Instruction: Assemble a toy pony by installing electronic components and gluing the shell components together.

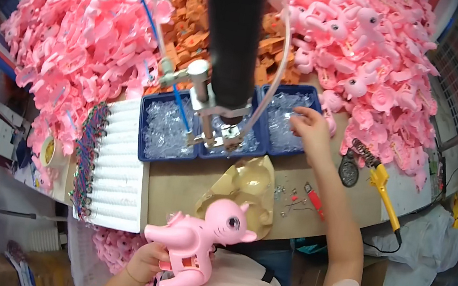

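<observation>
My left hand (148, 260) is closed round the lower rear of a pink toy animal (197, 240) with a printed eye. The toy is held tilted before my chest, its head to the right, and an opening in its belly shows something reddish inside. My right hand (309, 133) reaches over the right compartment of blue trays (260, 148) filled with small clear plastic parts (284, 105). Its fingers are apart, with nothing visible between them. Just beyond the toy lies a yellowish moulded holder (245, 189) with rounded hollows.
Above the trays hangs a black column (229, 29) with metal fittings and hoses. Pink shells (91, 31) and pink toys (367, 63) flank orange parts (190, 29). A white ribbed tray (119, 173) holds wired pieces. A yellow soldering iron (380, 188) and red-handled tool (314, 200) lie right.
</observation>
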